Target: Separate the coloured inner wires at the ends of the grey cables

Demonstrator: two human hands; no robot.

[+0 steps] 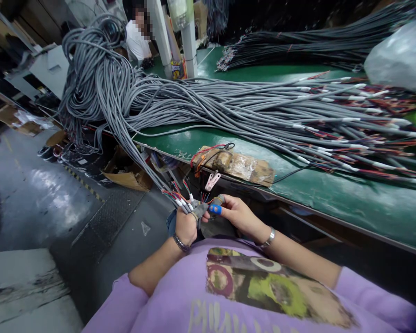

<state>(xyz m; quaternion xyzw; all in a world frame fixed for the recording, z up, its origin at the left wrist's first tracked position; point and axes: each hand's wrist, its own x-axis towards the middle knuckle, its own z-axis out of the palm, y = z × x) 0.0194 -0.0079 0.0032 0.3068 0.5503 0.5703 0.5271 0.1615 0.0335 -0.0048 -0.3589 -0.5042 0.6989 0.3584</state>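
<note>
Black cables [308, 48] along the far edge

They lie on a green counter [353, 208], a pale plastic bag [398, 58] near their right end. Left along that edge, a white post [189, 53] stands near a person [137, 44]. Below the near edge sits a cardboard box [131, 181].

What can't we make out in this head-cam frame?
Head view, all:
Whether the right hand pinches a wire: too small, fingers overlap.
Cable lengths inside the left hand: covered by fingers.
Some gray cables' tips: cut off by right edge.
Plastic bag: same edge.
Shirt lettering: bottom edge.
</note>
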